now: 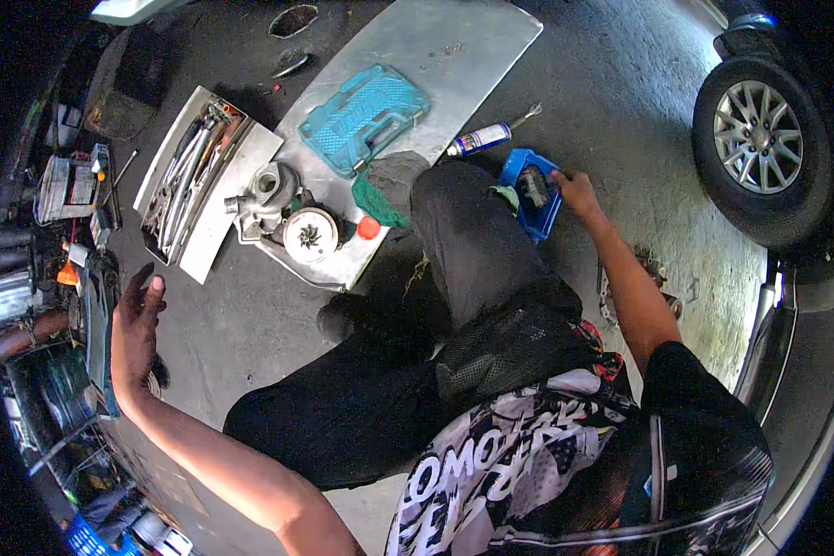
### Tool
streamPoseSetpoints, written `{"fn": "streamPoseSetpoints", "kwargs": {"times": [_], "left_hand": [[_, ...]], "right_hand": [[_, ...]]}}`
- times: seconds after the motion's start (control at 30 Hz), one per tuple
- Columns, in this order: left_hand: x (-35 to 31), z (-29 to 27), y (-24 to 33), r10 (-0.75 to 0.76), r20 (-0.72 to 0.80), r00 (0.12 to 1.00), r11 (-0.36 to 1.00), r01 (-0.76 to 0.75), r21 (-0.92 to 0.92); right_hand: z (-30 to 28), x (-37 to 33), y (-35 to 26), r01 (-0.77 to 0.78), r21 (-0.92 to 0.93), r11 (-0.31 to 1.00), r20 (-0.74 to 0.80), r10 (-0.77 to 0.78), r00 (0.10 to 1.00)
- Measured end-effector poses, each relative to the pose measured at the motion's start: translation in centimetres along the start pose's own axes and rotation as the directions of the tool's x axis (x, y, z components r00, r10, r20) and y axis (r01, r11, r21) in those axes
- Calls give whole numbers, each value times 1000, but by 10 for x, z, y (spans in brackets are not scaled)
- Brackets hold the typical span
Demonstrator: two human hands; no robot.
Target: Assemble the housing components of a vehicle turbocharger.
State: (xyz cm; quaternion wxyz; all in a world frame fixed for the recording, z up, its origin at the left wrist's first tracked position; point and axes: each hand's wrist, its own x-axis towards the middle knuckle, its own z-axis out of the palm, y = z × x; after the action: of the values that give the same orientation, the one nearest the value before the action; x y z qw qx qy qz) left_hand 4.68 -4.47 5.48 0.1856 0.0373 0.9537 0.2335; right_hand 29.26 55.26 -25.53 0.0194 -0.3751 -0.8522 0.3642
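Observation:
My right hand [576, 193] grips the right rim of a small blue plastic bin [544, 225] beside my raised knee. A dark metal part [534, 187] and a pale green cloth or glove piece [507, 196] lie in or against it. Out to the left, my left hand [139, 324] is raised and holds nothing, its fingers apart. Between my hands, a turbocharger [267, 190] with an exposed finned wheel [309, 235] rests on a metal sheet [473, 56]. Right of it are a red-orange cap [369, 228] and a green cloth [377, 201].
A teal tool case [366, 119] and a spray can [482, 139] lie on the sheet. An open toolbox [195, 176] full of wrenches stands left. A car wheel [760, 139] is at far right, with a metal assembly [658, 278] on the floor. Shelving clutter [56, 371] lines the left.

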Motion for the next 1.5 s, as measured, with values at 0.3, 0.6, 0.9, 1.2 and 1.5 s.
{"fn": "streamPoseSetpoints", "kwargs": {"times": [0.3, 0.6, 0.9, 1.2, 1.5], "left_hand": [[-6, -2, -2, -11, -10, 1000, 1000, 11, -10], [-6, -1, 1, -8, -7, 1000, 1000, 9, 21], [-9, -4, 0, 18, -46, 999, 999, -16, 37], [-5, -2, -3, 9, -43, 999, 999, -7, 48], [-7, -3, -1, -23, -34, 999, 999, 23, 22]], "right_hand": [[49, -38, 23, -11, -213, 977, 126, 39, 991], [54, -80, 74, 176, -126, 976, 286, -134, 949], [57, -68, 95, 31, -94, 995, 420, 11, 908], [53, -62, 61, 235, -410, 881, 338, -93, 937], [31, -47, -2, 34, -595, 803, -139, -144, 980]]}}
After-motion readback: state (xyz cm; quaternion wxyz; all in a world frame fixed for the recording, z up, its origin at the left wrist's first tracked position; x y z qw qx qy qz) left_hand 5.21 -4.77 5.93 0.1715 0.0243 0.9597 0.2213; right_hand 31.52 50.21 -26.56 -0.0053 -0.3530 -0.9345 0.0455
